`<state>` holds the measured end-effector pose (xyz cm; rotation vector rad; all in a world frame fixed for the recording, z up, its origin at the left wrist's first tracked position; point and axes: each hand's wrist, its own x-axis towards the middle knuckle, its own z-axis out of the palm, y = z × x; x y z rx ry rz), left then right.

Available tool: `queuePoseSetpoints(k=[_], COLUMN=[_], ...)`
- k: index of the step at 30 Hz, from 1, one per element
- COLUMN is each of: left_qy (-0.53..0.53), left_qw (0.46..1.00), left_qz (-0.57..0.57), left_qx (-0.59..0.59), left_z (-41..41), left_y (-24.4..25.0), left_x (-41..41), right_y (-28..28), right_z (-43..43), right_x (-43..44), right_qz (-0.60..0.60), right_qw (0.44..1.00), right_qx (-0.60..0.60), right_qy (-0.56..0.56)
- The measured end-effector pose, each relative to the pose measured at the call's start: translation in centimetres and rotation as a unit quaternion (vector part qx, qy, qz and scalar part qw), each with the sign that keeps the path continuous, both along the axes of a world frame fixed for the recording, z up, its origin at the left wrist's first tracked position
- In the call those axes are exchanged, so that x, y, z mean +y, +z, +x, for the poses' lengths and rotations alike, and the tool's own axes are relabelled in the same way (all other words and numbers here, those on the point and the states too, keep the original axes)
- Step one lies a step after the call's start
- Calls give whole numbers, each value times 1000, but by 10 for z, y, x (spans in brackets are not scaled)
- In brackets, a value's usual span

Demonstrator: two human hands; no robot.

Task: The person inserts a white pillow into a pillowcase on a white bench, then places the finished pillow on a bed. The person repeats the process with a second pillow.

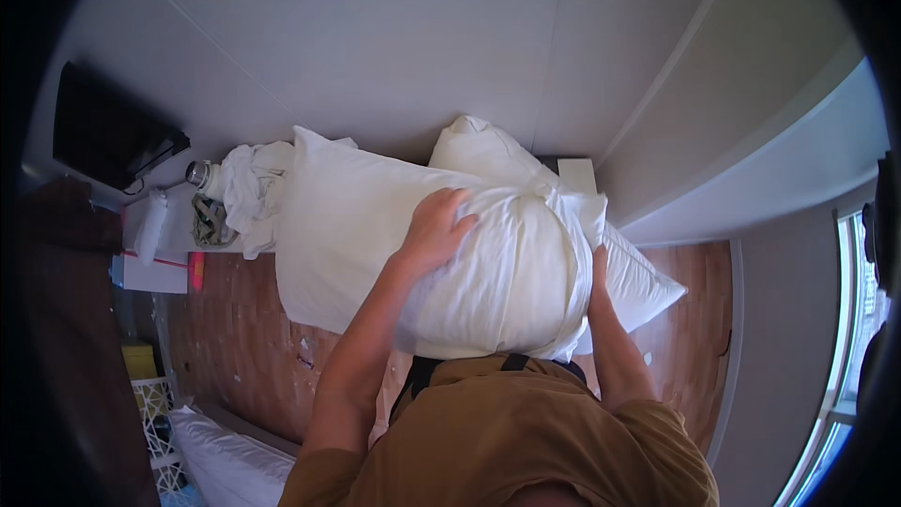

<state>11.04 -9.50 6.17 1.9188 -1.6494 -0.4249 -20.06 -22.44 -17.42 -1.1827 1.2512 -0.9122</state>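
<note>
A white pillow (514, 274), partly inside a wrinkled white pillowcase, lies against my waist with its open hem towards the right. My left hand (440, 225) rests on top of the cloth, its thumb and fingers apart. At the right edge, by the hem, is my right hand (599, 260); its fingers are mostly hidden behind the cloth, so its grip cannot be made out. Beneath and to the left lies a smooth white pillow (345, 232). Another white pillow (475, 144) stands at the wall, and a pillow corner (644, 282) sticks out at the right.
At the left, a shelf holds crumpled white cloth (257, 186), a metal-capped bottle (200, 174) and a patterned strap-like item (210, 220). A black monitor (112, 130) is on the wall. White bedding (232, 458) and a white lattice basket (155, 415) are at lower left.
</note>
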Motion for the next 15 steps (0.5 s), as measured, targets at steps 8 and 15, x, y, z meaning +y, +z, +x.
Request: queuePoseSetpoints(k=[8,15], left_qy=[-133,-151], left_qw=[983,976], left_qz=[-9,-15], left_qx=[-124,-158], left_z=[-81,-105], left_y=[-32,-30], left_x=[-17,-5], right_y=[120,139], right_z=[26,36], right_x=[5,65], right_qz=[-241,-235], right_qw=[930,894], right_qx=[272,381], right_qy=[-61,28])
